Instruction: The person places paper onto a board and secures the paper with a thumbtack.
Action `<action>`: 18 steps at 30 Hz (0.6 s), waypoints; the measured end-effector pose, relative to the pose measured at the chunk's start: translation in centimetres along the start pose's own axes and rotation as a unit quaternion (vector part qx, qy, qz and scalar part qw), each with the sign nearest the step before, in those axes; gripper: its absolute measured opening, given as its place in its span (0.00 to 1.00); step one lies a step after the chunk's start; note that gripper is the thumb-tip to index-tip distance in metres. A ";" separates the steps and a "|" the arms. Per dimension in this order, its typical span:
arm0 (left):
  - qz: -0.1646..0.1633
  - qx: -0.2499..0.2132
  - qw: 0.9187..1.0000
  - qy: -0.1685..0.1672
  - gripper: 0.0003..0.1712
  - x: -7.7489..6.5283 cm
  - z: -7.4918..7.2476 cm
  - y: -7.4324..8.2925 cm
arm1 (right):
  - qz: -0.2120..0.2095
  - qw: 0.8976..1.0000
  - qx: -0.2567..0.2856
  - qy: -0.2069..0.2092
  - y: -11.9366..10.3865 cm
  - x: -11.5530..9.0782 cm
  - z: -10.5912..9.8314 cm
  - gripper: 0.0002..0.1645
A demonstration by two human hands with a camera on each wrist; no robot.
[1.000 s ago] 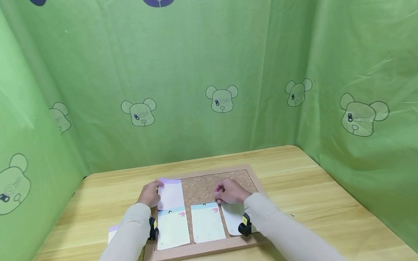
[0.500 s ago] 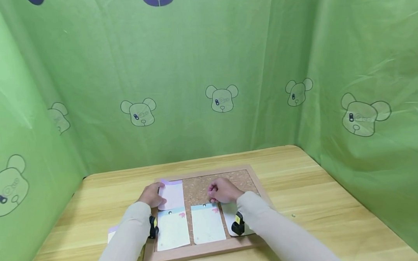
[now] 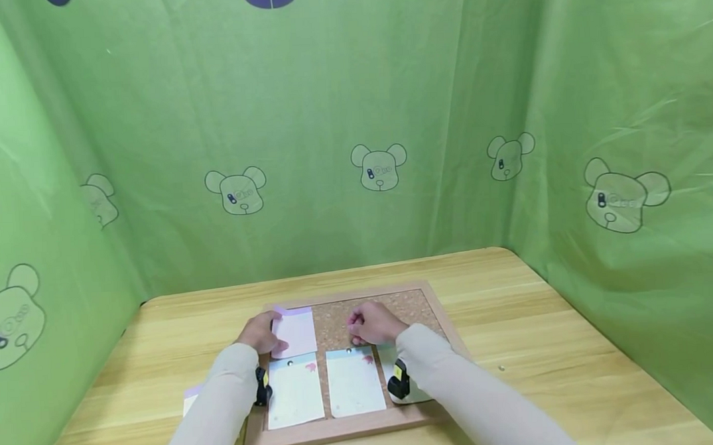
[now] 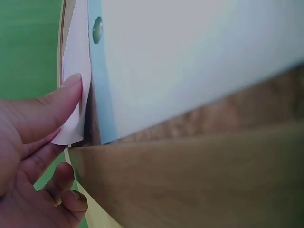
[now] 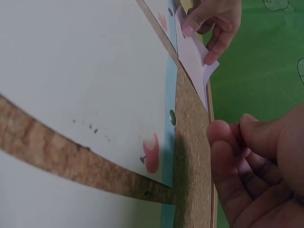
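Observation:
My left hand (image 3: pixel 258 333) pinches the left edge of a purple-topped sheet of paper (image 3: pixel 297 332) at the upper left of the corkboard (image 3: pixel 332 316). In the left wrist view the thumb lies on the sheet's near face, with fingers behind. My right hand (image 3: pixel 375 322) hovers over bare cork, right of that sheet. Its thumb and index fingertips (image 5: pixel 219 129) pinch a tiny object, mostly hidden; I cannot tell its kind. Below are blue-topped sheets: one at left (image 3: pixel 295 392), one in the middle (image 3: pixel 355 383), one partly behind my right wrist. Round metal thumbtacks (image 5: pixel 172 117) sit in the first two.
A wooden frame (image 3: pixel 324 434) borders the corkboard on the wooden table (image 3: pixel 553 346). Another purple-topped paper (image 3: pixel 192 393) lies left of the board, partly under my left sleeve. A small metallic piece (image 3: pixel 501 368) lies right of the board. Green curtains (image 3: pixel 309 238) stand around the table.
My right hand has moved left over the cork, toward the purple-topped sheet. My left hand stays at that sheet's edge, its thumb now further over it; the sheet has shifted slightly right.

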State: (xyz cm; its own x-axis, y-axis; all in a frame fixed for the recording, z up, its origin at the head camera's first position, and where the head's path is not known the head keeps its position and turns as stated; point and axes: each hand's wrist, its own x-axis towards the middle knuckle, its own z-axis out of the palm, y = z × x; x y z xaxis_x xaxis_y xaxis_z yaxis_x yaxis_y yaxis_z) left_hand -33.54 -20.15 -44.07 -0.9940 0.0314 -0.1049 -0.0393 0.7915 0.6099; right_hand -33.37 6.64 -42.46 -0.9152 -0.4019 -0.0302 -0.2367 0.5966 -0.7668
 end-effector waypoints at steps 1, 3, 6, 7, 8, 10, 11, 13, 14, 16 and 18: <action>0.002 0.004 1.000 0.000 0.40 0.0 0.0 0.0 | -0.001 1.000 -0.003 0.000 0.0 0.1 0.0 0.04; 0.005 0.011 1.000 0.000 0.40 0.1 0.1 0.0 | -0.004 1.000 -0.006 0.001 -0.1 0.2 0.1 0.04; 0.004 0.013 1.000 -0.002 0.40 0.3 0.0 0.0 | -0.005 1.000 -0.004 0.000 -0.3 0.5 0.2 0.05; 0.003 0.013 1.000 -0.003 0.40 0.3 -0.1 0.0 | -0.004 1.000 -0.003 0.000 -0.4 0.5 0.3 0.05; 0.000 0.011 1.000 -0.004 0.40 0.3 -0.1 0.0 | -0.002 1.000 -0.001 -0.001 -0.5 0.6 0.4 0.05; -0.002 0.014 1.000 -0.006 0.39 0.3 -0.2 0.1 | 0.001 1.000 0.002 -0.003 -0.6 0.8 0.6 0.05; -0.005 0.014 1.000 -0.006 0.39 0.3 -0.2 0.1 | 0.000 1.000 0.002 -0.004 -0.7 0.8 0.7 0.04; -0.014 0.006 1.000 -0.010 0.39 0.2 -0.2 0.3 | -0.003 1.000 0.003 -0.006 -0.9 1.0 0.9 0.05; -0.016 0.007 1.000 -0.011 0.39 0.2 -0.2 0.3 | -0.003 1.000 0.004 -0.007 -1.0 1.1 1.0 0.05; -0.023 0.006 1.000 -0.012 0.39 0.1 -0.2 0.5 | -0.007 1.000 0.006 -0.006 -1.2 1.3 1.2 0.05; -0.029 0.008 0.999 -0.014 0.38 -0.1 -0.3 0.7 | -0.008 1.000 0.011 -0.004 -1.4 1.4 1.5 0.05</action>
State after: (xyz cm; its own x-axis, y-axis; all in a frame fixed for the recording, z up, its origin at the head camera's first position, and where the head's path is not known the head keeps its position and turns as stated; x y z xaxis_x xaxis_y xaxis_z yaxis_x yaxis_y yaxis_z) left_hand -33.54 -19.82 -43.42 -0.9869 0.0029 -0.1611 -0.0940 0.8018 0.5901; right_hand -33.87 4.19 -42.37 -0.9082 -0.4179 -0.0231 -0.2448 0.5751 -0.7806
